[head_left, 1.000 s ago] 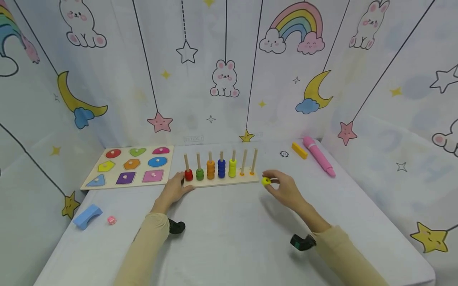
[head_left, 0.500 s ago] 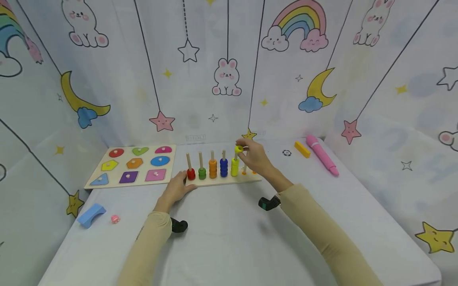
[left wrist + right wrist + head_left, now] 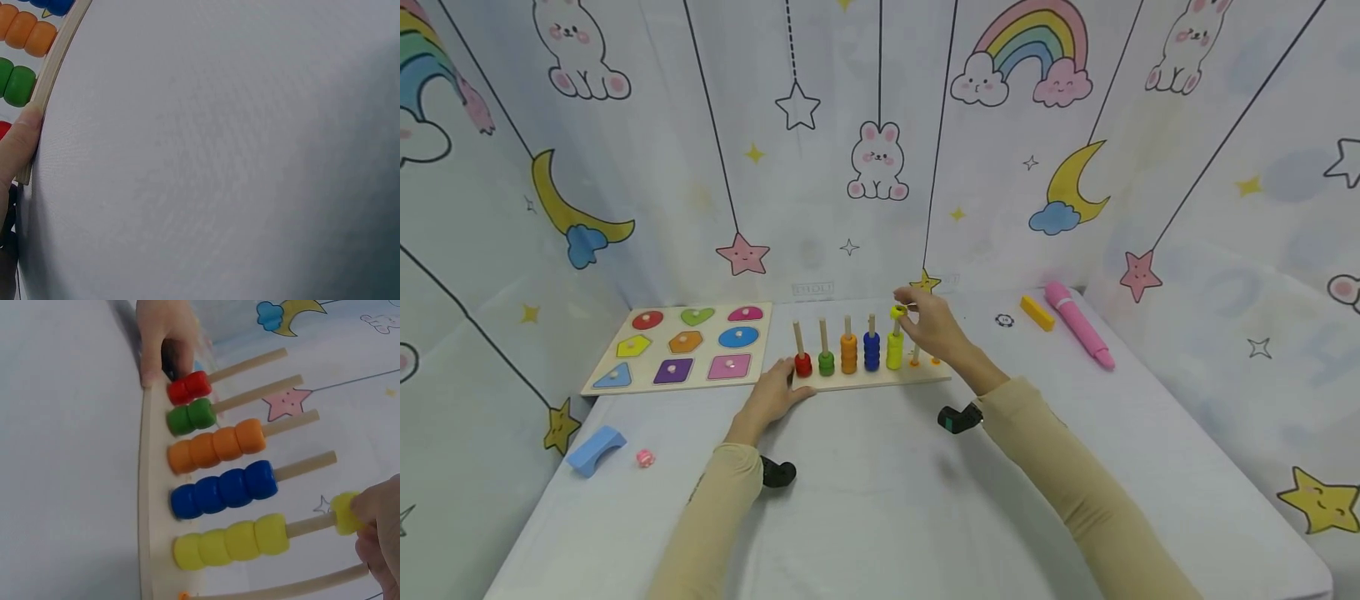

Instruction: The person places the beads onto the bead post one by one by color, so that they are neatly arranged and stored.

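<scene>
A wooden peg board [image 3: 865, 385] with coloured beads stands at the table's back. My left hand [image 3: 769, 397] grips its left end, thumb along the front edge. Between thumb and fingers my right hand [image 3: 934, 322] pinches a yellow bead [image 3: 345, 513] at the tip of the fifth peg. Lower on that peg sits a stack of yellow beads [image 3: 231, 542], with bare wood between. Two red beads [image 3: 189, 387], two green beads [image 3: 191, 416], and several orange beads [image 3: 217, 445] and blue beads [image 3: 224, 489] fill the other pegs up to there. My right hand partly hides the last two pegs.
A shape puzzle board [image 3: 647, 343] lies at the back left. Nearer me are a blue arch block [image 3: 597, 450] and a small pink piece [image 3: 645, 458]. On the right lie a yellow block [image 3: 1037, 313], a pink marker-shaped toy [image 3: 1078, 325] and a small black-and-white ring shape [image 3: 1004, 320].
My right hand has carried the yellow bead leftward and up from beside the board's right end to the top of the fifth peg. My left hand keeps its place on the board.
</scene>
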Action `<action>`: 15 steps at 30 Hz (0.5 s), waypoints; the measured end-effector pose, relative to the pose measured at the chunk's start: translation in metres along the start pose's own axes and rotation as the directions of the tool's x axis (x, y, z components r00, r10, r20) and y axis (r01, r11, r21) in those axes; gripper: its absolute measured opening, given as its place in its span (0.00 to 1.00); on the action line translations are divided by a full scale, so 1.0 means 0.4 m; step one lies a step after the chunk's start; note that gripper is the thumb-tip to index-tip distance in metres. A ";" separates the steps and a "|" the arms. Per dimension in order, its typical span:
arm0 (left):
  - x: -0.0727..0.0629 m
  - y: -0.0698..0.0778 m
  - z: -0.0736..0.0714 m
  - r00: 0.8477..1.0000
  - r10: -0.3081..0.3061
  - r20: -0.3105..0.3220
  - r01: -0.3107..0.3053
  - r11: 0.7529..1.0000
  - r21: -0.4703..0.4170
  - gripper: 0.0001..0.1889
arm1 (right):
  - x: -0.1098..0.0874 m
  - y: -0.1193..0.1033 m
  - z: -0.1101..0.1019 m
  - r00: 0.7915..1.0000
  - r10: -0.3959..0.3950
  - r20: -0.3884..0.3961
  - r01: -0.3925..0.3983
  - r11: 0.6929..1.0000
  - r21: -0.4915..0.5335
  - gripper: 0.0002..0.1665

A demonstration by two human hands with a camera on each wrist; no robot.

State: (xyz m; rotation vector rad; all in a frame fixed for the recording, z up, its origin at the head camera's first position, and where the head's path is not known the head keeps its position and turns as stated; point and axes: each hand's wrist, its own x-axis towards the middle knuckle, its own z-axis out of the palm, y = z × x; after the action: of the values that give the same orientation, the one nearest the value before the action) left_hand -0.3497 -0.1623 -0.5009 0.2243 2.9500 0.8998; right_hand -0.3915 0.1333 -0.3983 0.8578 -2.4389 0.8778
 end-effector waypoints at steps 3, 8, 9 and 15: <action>0.000 0.000 -0.001 1.000 -0.004 0.000 0.004 1.000 0.001 0.43 | -0.008 -0.003 -0.007 1.000 0.001 -0.023 -0.001 1.000 -0.001 0.22; 0.000 0.002 -0.002 1.000 -0.001 0.002 0.001 1.000 -0.002 0.43 | -0.044 0.002 -0.022 0.991 -0.093 -0.098 0.095 0.995 0.015 0.19; 0.001 0.003 -0.002 1.000 0.006 0.004 -0.006 1.000 0.000 0.43 | -0.055 0.006 -0.024 0.988 -0.113 -0.106 0.114 0.993 0.009 0.18; 0.003 0.003 0.006 0.999 0.046 0.005 -0.046 0.999 0.006 0.42 | -0.157 0.034 -0.026 0.991 -0.134 -0.009 0.134 0.991 0.007 0.18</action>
State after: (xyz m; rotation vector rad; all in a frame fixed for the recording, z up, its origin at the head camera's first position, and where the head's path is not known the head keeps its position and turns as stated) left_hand -0.3503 -0.1599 -0.5022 0.2954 2.9553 0.8946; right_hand -0.3532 0.1742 -0.4313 1.0057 -2.3408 0.8406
